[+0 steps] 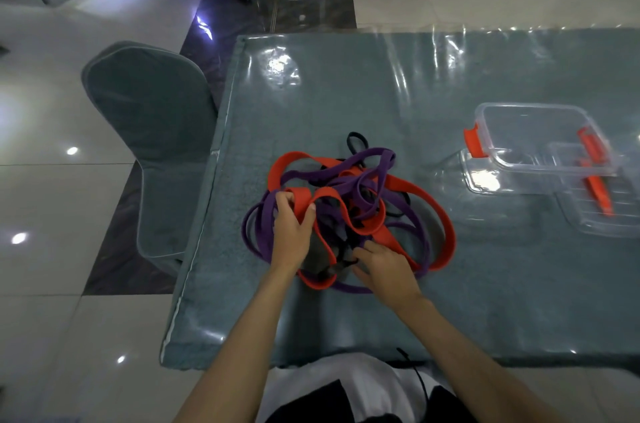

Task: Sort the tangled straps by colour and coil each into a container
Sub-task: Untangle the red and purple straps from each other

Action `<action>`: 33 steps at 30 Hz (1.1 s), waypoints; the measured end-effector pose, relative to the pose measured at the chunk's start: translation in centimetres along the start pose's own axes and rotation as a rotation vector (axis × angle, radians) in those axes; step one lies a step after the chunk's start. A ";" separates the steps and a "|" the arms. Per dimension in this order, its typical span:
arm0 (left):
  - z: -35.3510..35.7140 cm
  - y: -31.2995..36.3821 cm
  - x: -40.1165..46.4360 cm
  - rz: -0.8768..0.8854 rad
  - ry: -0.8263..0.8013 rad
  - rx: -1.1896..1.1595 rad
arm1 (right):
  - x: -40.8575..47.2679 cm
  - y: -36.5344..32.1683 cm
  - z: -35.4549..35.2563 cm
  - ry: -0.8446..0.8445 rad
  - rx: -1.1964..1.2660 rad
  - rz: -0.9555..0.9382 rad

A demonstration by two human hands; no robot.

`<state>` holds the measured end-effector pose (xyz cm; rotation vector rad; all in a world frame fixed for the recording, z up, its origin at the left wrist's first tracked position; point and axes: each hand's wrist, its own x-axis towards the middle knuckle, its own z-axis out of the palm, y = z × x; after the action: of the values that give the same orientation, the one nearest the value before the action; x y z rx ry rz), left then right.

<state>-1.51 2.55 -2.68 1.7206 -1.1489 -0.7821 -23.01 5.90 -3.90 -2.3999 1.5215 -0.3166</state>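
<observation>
One tangled heap of straps lies on the table [346, 93], near its front-left part, in three colours: red strap [446, 214], purple strap [332, 173] and black strap [356, 142]; how many separate straps of each colour there are cannot be told, as the loops cross and cover each other. Two hands are on the heap. The left hand [292, 232] has thumb and fingers curled round a fold of the red strap at the heap's left side. The right hand [388, 266] rests at the front edge, fingers bent and pinching into the black strap there; the exact hold is partly hidden. Three clear plastic containers [540, 124] with red clips stand stacked or nested at the right, well apart from the heap. One covered chair [149, 131] stands just beside the table's left edge.
</observation>
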 end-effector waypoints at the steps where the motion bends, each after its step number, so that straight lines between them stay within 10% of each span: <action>1: 0.1 -0.2 -0.4 -0.019 -0.003 -0.008 | 0.1 -0.4 -0.2 0.054 0.030 0.004; 10: -0.4 -0.3 -1.4 -0.279 -0.136 -0.123 | 1.7 -1.8 -1.2 0.200 0.346 -0.071; 19: -3.5 -1.1 -3.8 -0.489 -0.474 0.157 | 2.7 2.4 1.8 0.211 0.726 0.653; 27: -6.0 0.8 -1.8 -0.397 -0.507 0.785 | 5.3 4.8 1.3 0.216 0.713 0.798; 33: -3.9 4.2 2.5 0.031 -0.261 0.654 | 6.6 6.5 -1.6 0.290 0.351 0.730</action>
<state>1.22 0.78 2.68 2.1590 -1.7434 -0.6629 -26.29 -2.88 -4.48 -1.4537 2.1246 -0.7038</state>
